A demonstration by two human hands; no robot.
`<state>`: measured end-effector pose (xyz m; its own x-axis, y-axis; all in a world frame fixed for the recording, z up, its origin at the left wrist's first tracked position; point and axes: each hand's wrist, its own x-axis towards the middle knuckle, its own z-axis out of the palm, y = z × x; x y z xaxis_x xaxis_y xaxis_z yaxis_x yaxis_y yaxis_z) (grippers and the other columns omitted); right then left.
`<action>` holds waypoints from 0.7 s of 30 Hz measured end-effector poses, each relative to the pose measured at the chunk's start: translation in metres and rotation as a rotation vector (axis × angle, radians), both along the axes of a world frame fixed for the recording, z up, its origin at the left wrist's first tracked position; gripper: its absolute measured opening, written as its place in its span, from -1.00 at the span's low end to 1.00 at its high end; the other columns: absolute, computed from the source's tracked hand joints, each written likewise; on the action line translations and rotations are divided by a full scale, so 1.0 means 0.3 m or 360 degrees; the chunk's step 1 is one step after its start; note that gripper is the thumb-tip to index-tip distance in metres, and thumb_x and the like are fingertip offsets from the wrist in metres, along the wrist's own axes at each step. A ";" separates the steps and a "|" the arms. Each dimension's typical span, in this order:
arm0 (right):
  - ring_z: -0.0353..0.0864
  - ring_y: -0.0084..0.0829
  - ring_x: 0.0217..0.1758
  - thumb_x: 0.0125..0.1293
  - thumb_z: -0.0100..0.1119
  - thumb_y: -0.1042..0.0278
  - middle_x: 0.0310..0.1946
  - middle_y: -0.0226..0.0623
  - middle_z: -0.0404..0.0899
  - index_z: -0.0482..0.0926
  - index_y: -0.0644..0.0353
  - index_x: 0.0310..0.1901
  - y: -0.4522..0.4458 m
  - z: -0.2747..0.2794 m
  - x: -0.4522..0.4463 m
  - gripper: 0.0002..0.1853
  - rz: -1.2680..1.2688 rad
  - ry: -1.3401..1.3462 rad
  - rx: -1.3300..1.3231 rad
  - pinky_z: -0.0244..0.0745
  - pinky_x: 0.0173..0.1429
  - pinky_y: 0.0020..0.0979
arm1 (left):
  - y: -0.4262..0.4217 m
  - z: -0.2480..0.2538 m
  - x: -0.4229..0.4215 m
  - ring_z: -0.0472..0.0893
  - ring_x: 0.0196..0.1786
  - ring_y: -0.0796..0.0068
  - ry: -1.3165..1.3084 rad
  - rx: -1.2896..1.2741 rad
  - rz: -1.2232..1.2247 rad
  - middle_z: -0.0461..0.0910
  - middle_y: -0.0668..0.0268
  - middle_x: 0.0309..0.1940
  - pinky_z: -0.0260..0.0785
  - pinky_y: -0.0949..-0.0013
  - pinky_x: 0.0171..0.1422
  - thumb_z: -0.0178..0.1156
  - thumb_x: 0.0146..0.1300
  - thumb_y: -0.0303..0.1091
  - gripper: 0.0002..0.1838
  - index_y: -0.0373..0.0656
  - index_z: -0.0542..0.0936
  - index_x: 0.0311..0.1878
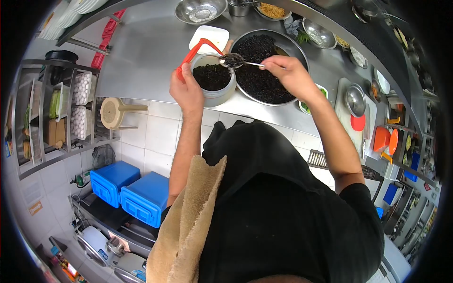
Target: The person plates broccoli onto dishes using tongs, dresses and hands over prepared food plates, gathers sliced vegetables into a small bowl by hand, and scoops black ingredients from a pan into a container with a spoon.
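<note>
My right hand [290, 75] grips the handle of a metal spoon [252, 63]. The spoon's bowl, heaped with dark food, is over the right rim of a round pale container [219, 96] partly filled with the same dark food [211, 78]. My left hand [188, 92] is closed on the red handle [191, 54] at the container's left side. Just right of the container sits a wide metal bowl [306, 54] holding a large amount of dark food [266, 80]. Behind the container lies a white square lid or tray [210, 37].
Metal bowls [200, 10] stand along the back of the steel counter [137, 56]. At the right are a white tub with green pieces [304, 107] and a cutting board [343, 113] with an upturned metal bowl [355, 100]. A steel shelf [330, 23] overhangs the back right.
</note>
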<state>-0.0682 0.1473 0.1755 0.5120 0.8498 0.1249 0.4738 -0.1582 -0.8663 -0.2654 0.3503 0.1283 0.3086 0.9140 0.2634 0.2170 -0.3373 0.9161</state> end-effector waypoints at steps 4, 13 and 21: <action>-0.04 -0.78 -0.59 0.58 0.18 0.19 -0.59 -0.77 0.10 0.72 0.15 -0.05 -0.111 0.042 0.016 -0.77 -0.0350 0.1340 -0.0280 -0.20 -0.52 -0.55 | -0.021 0.005 0.027 0.60 -0.27 0.23 0.0066 0.0148 0.0070 0.66 0.16 -0.33 0.44 0.21 -0.09 0.13 0.60 -0.12 -0.62 -0.30 0.64 -0.16; 0.75 0.09 -0.08 0.47 0.13 0.32 -0.14 0.07 0.74 0.72 0.22 -0.01 -0.262 -0.351 0.169 -0.76 -0.0819 -0.0316 -0.0571 0.58 0.04 -0.10 | -0.027 0.015 0.052 0.58 -0.31 0.11 0.0124 0.0248 0.0074 0.62 0.12 -0.37 0.43 0.13 -0.18 0.18 0.57 -0.16 -0.64 -0.30 0.60 -0.24; 0.73 -0.29 -0.12 0.51 0.19 0.32 -0.18 -0.14 0.79 0.75 0.25 -0.03 -0.140 -0.487 0.120 -0.78 -0.0555 0.0429 -0.0391 0.55 0.06 -0.31 | -0.054 0.048 0.085 0.64 -0.26 0.07 0.0234 0.0503 0.0013 0.64 0.12 -0.31 0.47 0.11 -0.14 0.22 0.53 -0.21 -0.72 -0.27 0.63 -0.20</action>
<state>-0.0321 0.1052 0.0295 0.7573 0.6101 -0.2328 0.1212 -0.4817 -0.8679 -0.2397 0.3342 0.1427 0.3571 0.7971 0.4869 0.3429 -0.5968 0.7255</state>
